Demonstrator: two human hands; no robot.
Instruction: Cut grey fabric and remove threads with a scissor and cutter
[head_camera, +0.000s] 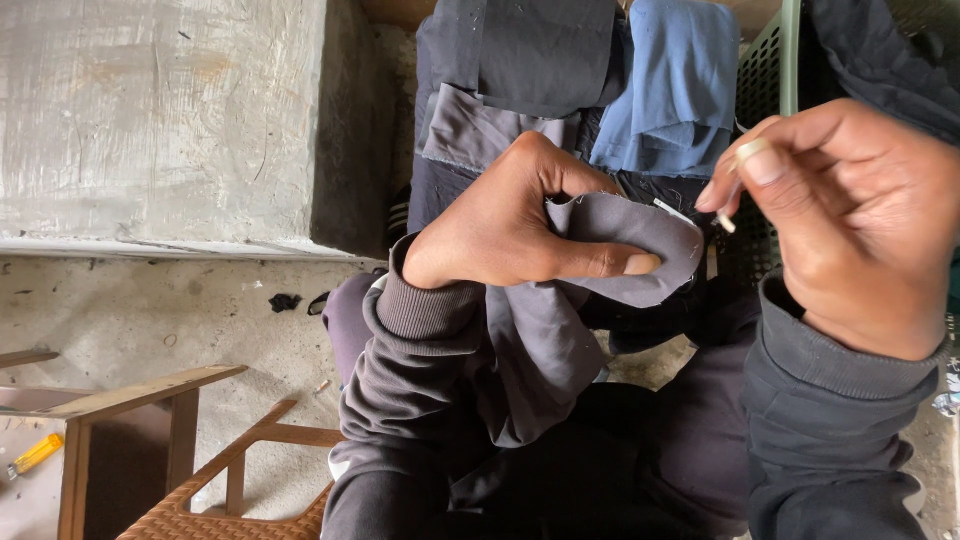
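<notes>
Grey cloth (640, 240), frame centre: my left hand (510, 215) is clenching its folded edge. My right hand (850, 210), at right, is pinching something thin, perhaps a needle, which I cannot confirm. I am judging the sewing as underway; folded fabrics (580, 80) are waiting above.

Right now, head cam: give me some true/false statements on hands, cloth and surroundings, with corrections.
1. The left hand grips a fold of grey cloth. True.
2. The right hand lies flat on the floor. False: it is raised, fingertips pinched together beside the cloth.
3. A blue cloth lies on the pile beyond the hands. True.
4. A green crate stands at the far left. False: it is at the upper right.
5. A wooden chair shows at the lower left. True.
</notes>
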